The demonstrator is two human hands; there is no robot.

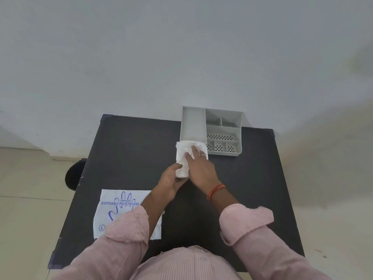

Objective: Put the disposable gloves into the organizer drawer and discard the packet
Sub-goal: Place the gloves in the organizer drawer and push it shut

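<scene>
Folded stack of disposable gloves (182,158) sits on the black counter (129,150), long axis running near-to-far, far end touching the near edge of the grey organizer drawer (192,126) at its long left compartment. Left hand (171,179) grips the near end of the stack w/ fingers curled round it; right hand (199,165) lies flat on top, fingers extended toward the organizer, pressing the stack rather than clasping it. Ring on right hand, orange thread band on right wrist (216,190). Organizer at far right of counter, against the wall, w/ several smaller compartments on its right side, some w/ perforated floors. Empty-looking packet (119,207) w/ blue print lies flat at near left of counter, partly under the left sleeve (127,229), well apart from the gloves.
</scene>
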